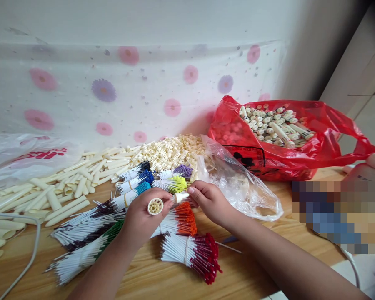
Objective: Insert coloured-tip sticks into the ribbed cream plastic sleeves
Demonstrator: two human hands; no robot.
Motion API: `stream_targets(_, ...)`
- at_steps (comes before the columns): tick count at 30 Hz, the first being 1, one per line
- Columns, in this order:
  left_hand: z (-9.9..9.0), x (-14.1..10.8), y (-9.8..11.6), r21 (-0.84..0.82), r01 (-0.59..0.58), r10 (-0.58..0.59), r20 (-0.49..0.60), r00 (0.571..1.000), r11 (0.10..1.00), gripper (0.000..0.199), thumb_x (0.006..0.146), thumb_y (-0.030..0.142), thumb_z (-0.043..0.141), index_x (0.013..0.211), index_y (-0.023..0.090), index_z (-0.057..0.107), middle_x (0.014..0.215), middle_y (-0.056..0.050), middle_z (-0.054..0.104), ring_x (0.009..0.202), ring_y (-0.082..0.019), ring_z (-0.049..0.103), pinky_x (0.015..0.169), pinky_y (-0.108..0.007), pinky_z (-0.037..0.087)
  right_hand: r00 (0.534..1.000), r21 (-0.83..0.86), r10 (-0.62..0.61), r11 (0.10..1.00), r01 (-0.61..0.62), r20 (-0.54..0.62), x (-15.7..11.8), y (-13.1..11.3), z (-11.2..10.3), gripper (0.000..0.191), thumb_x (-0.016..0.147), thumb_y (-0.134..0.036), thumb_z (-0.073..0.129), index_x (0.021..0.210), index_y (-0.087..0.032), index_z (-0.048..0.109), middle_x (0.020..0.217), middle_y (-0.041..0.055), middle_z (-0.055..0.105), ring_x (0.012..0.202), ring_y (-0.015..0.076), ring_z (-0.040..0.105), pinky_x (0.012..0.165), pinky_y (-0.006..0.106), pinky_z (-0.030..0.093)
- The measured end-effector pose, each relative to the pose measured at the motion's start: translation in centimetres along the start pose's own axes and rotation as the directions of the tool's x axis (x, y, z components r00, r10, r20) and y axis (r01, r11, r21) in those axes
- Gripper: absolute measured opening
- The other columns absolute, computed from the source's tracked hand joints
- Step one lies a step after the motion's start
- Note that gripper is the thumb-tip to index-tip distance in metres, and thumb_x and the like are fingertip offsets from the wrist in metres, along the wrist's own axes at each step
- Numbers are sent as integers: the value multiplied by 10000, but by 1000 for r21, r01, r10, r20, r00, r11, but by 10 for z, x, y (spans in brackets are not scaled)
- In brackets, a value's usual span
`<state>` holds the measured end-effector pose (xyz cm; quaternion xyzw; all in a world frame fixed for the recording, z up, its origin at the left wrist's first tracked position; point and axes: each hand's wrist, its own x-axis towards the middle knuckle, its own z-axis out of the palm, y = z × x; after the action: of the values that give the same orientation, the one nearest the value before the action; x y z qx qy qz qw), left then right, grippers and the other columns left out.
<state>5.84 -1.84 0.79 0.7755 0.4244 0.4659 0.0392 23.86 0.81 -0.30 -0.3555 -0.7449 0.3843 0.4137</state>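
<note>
My left hand (150, 212) is closed around a cream slotted plastic pen part (155, 206), its round end with holes facing me. Just beyond its fingertips, a small cream-white cylindrical piece (180, 196) lies between both hands. My right hand (209, 202) pinches the far end of this piece; its lower fingers are partly hidden. Under and around my hands lie banded bundles of white pen refills with coloured ends: orange (186, 218), red (206, 258), yellow (176, 183), purple (183, 171), light blue (142, 187), dark green (112, 233) and dark brown (90, 221).
Cream pen barrels (78, 179) and a heap of small slotted parts (171, 154) cover the back left. A red plastic bag (234, 125) full of filled pen bodies (278, 125) stands back right, beside a clear bag (237, 183). A pale cable (34, 246) loops at left.
</note>
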Motion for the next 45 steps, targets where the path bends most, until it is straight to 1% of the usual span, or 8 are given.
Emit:
stream_targets(6, 1, 1, 3, 46, 17, -17, 8, 1000, 999, 69, 721, 192, 532, 712, 175, 598, 692, 3, 629, 644, -120, 585, 608, -206, 473, 1000, -44, 19, 999, -19, 5, 1, 3, 2, 326, 867, -353, 331, 597, -185, 404, 544, -28, 428, 523, 95, 402, 522, 223, 326)
stream_targets(11, -1, 0, 0, 35, 106, -107, 33, 994, 994, 120, 722, 247, 536, 785, 169, 604, 705, 0, 633, 618, -120, 582, 582, -207, 467, 1000, -70, 21, 997, -21, 8, 1, 4, 3, 326, 874, -354, 316, 608, -186, 399, 553, -24, 443, 527, 97, 409, 525, 224, 327)
stream_targets(17, -2, 3, 3, 74, 129, -139, 152, 979, 989, 201, 760, 275, 479, 618, 159, 562, 557, 17, 581, 523, -104, 525, 492, -186, 420, 1000, -96, 18, 995, -17, 11, 1, 6, 3, 308, 869, -348, 325, 616, -188, 397, 553, -27, 433, 518, 97, 403, 517, 226, 322)
stream_targets(23, 0, 3, 4, 57, 128, -133, 98, 986, 990, 100, 731, 219, 506, 691, 174, 586, 636, 27, 607, 576, -101, 555, 540, -181, 431, 1000, -105, 13, 994, -12, 4, 1, 8, 4, 303, 870, -346, 320, 619, -191, 387, 554, -28, 428, 517, 100, 402, 526, 230, 324)
stream_targets(28, 0, 2, 4, 46, 132, -136, 93, 986, 990, 75, 720, 206, 519, 715, 179, 589, 656, 27, 605, 591, -102, 557, 571, -187, 441, 1000, -107, 2, 994, -3, -10, 2, 10, 5, 291, 868, -351, 320, 624, -197, 364, 555, -38, 393, 520, 99, 388, 534, 231, 321)
stream_targets(35, -1, 3, 3, 37, 212, -215, 155, 964, 977, 170, 755, 294, 485, 694, 174, 588, 635, 20, 608, 583, -113, 545, 541, -197, 436, 1000, -117, 5, 993, -4, 4, 2, 8, 5, 294, 870, -350, 323, 626, -195, 376, 552, -37, 403, 525, 100, 387, 531, 227, 318)
stream_targets(39, 0, 2, 0, 73, 266, -274, 146, 951, 961, 209, 760, 331, 477, 684, 169, 585, 605, 21, 585, 552, -114, 514, 508, -204, 419, 1000, -118, 3, 993, -3, 5, 2, 10, 5, 288, 869, -350, 322, 632, -195, 374, 560, -37, 398, 529, 99, 387, 529, 224, 320)
stream_targets(45, 1, 1, -1, 84, 265, -275, 157, 948, 961, 207, 758, 333, 479, 691, 168, 583, 622, 16, 590, 564, -115, 517, 519, -211, 421, 1000, -110, 4, 994, -3, 11, 2, 12, 6, 286, 870, -354, 319, 640, -193, 374, 570, -37, 396, 530, 95, 386, 521, 219, 325)
